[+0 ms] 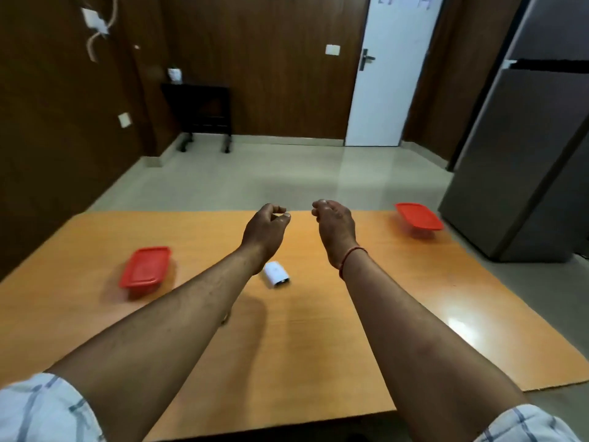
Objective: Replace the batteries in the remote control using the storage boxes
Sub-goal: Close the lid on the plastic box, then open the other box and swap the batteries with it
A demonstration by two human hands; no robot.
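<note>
A white remote control (276, 275) lies on the orange table (287, 339), partly hidden under my left wrist. Two storage boxes with red lids stand shut: one (146, 269) at the left, one (418, 217) at the far right corner. My left hand (266, 229) hovers above the table beyond the remote, fingers loosely curled with thumb near the fingertips and nothing held. My right hand (334, 228) is raised beside it, fingers curled downward, also holding nothing. Neither hand touches the remote or a box.
A grey refrigerator (529, 148) stands right of the table. Beyond the table's far edge lie tiled floor, a white door (392, 74) and a dark small stand (204, 110) against the wood-panelled wall.
</note>
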